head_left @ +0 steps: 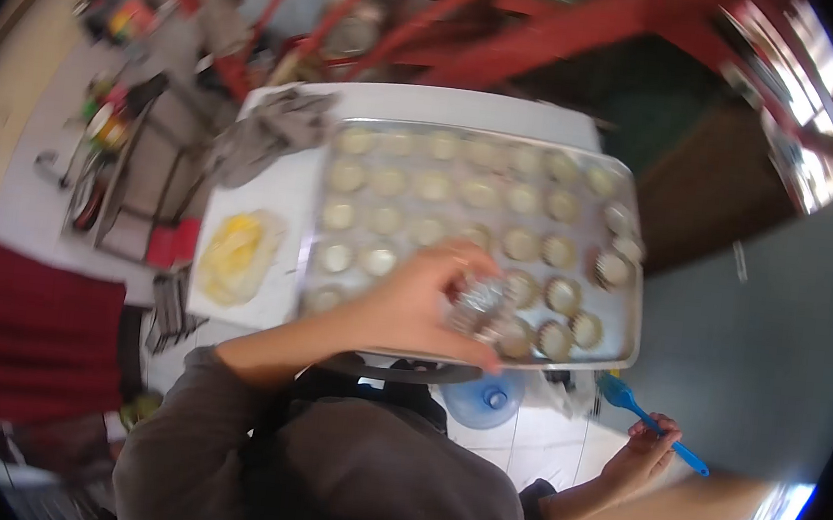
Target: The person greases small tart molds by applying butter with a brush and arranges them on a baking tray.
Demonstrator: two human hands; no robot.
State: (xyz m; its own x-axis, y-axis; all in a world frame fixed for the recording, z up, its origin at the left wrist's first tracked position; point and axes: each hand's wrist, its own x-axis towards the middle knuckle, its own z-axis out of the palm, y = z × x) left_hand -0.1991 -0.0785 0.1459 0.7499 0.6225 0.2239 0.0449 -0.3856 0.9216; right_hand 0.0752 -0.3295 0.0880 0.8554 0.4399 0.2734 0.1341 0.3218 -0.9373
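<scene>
My left hand is over the front of a metal baking tray, its fingers curled round a shiny metal tart mould; blur hides whether it is one or a small stack. Rows of small round fluted moulds cover much of the tray. A few more moulds sit close together by its right edge. Off the tray's lower right corner, my right hand grips the handle of a blue pastry brush, bristle head pointing up and left.
Left of the tray on the white table are a clear container of yellow, butter-like stuff and a crumpled grey cloth. A blue water jug stands on the floor below. A grey panel borders the right side; red bars cross behind.
</scene>
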